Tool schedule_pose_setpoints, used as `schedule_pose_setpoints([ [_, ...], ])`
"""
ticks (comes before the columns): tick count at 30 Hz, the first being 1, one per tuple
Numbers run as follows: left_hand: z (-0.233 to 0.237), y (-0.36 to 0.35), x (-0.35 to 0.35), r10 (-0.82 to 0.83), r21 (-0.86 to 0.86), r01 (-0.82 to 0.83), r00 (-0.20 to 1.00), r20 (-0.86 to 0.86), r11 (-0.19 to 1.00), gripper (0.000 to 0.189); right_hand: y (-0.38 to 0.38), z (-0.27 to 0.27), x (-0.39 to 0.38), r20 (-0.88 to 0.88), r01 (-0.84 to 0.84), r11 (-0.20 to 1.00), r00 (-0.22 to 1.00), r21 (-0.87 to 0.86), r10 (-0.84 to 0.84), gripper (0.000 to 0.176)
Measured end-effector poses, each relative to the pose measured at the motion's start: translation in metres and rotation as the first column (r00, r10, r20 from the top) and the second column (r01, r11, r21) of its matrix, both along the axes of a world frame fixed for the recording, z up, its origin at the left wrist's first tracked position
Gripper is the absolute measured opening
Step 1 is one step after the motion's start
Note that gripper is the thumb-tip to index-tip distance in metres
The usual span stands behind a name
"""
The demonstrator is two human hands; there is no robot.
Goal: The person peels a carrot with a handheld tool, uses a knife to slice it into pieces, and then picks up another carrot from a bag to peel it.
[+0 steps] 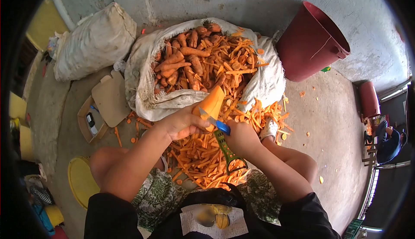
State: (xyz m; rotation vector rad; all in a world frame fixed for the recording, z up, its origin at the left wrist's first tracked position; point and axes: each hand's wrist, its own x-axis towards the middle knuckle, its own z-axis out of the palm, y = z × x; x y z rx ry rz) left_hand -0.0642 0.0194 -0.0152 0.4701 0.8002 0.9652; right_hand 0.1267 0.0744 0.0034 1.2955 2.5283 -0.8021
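Note:
My left hand [185, 122] is closed around the thick end of a peeled orange carrot [212, 102], its other end pointing up and away. My right hand [243, 139] grips a small knife [222, 127] with a blue handle, and the blade lies against the carrot near my left fingers. A green peeler [228, 151] hangs below the same right hand, seemingly held in its lower fingers. Under both hands spreads a heap of carrot peelings [203, 161] between my legs. Just beyond is an open white woven sack [149, 105] with unpeeled carrots [175, 64] and more peelings in it.
A tilted dark red bucket [298, 44] stands against the wall at right. At left are a full white sack [97, 42], an open cardboard box [110, 96] with small items inside, and a yellow bucket [78, 183]. Another person [389, 144] sits at far right.

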Motion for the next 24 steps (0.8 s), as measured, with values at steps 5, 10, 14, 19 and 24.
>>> schedule_pose_setpoints([
  [5, 0.001, 0.001, 0.001, -0.002, 0.028, 0.001, 1.0, 0.011, 1.0, 0.066, -0.002, -0.002, 0.004, -0.032, -0.008, 1.0, 0.999, -0.024, 0.007, 0.021],
  [10, -0.003, 0.004, 0.001, -0.014, 0.036, 0.014, 1.0, -0.009, 0.999, 0.07, 0.008, -0.017, 0.004, 0.013, 0.011, 0.997, 1.0, 0.08, -0.012, 0.021],
  [14, 0.008, -0.002, 0.012, -0.063, 0.044, 0.061, 0.997, 0.034, 0.997, 0.073, 0.121, -0.085, 0.046, 0.165, 0.439, 0.898, 0.884, 0.027, -0.438, 0.024],
  [19, 0.008, -0.001, 0.008, -0.01, 0.037, 0.011, 0.999, -0.035, 0.999, 0.071, 0.125, -0.086, 0.043, -0.017, 0.507, 0.857, 0.861, 0.092, -0.508, 0.027],
  [24, 0.0, 0.0, 0.003, 0.027, 0.068, -0.031, 0.998, 0.06, 0.997, 0.064, 0.09, -0.048, 0.013, -0.066, 0.353, 0.933, 0.935, 0.062, -0.349, 0.028],
])
